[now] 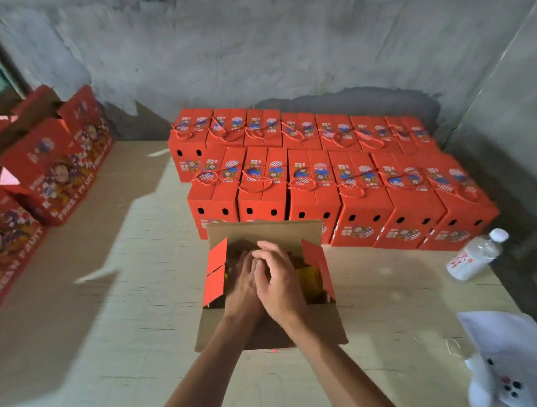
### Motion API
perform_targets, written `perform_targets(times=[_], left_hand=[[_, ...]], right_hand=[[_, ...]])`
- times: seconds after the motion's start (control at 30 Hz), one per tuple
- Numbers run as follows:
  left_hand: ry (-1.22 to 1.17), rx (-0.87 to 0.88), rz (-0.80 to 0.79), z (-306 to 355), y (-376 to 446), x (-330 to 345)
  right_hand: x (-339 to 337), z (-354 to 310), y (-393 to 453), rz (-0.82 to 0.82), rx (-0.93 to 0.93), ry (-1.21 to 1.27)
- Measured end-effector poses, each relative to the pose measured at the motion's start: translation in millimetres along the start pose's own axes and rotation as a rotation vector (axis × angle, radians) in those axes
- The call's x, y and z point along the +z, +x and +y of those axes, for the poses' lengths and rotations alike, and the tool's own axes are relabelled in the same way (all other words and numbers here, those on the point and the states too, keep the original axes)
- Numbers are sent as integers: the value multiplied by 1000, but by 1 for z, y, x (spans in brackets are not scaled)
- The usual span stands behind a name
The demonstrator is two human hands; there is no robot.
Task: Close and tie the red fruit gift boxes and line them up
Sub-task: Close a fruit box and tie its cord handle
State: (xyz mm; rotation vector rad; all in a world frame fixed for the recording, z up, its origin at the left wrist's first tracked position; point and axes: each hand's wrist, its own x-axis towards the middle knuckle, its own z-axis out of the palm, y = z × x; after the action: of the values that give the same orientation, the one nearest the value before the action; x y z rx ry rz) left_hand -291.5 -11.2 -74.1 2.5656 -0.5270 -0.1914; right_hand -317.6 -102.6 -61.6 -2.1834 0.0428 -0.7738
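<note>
Right hand (278,281) fingers loosely bent, laid over left hand (242,289); left fingers reach down into open box (270,325), grip hidden, can't tell what they hold. Box at centre on cardboard floor (106,280), four flaps up, yellow contents (310,280) inside. Behind it, two rows of tied boxes (310,180) against wall. Untied boxes (49,169) far left. Water bottle (475,256) right.
</note>
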Motion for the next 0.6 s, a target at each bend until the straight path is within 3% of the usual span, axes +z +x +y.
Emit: perform_targets(times=[0.13, 0.27, 0.33, 0.4, 0.5, 0.6], left_hand=[[-127, 93, 176, -11, -16, -11], [-158, 111, 529, -35, -29, -19], [-326, 9, 645, -46, -30, -19], [-564, -232, 727, -48, -24, -20], [-760, -496, 744, -49, -9, -18], [-710, -646, 520, -56, 8, -19]], right_hand=[[0, 6, -15, 25, 375, 64], [-35, 34, -16, 258, 356, -37], [-49, 48, -14, 396, 441, -2], [-56, 63, -10, 482, 596, 14], [-52, 82, 1, 338, 799, 17], [-48, 91, 10, 96, 859, -42]])
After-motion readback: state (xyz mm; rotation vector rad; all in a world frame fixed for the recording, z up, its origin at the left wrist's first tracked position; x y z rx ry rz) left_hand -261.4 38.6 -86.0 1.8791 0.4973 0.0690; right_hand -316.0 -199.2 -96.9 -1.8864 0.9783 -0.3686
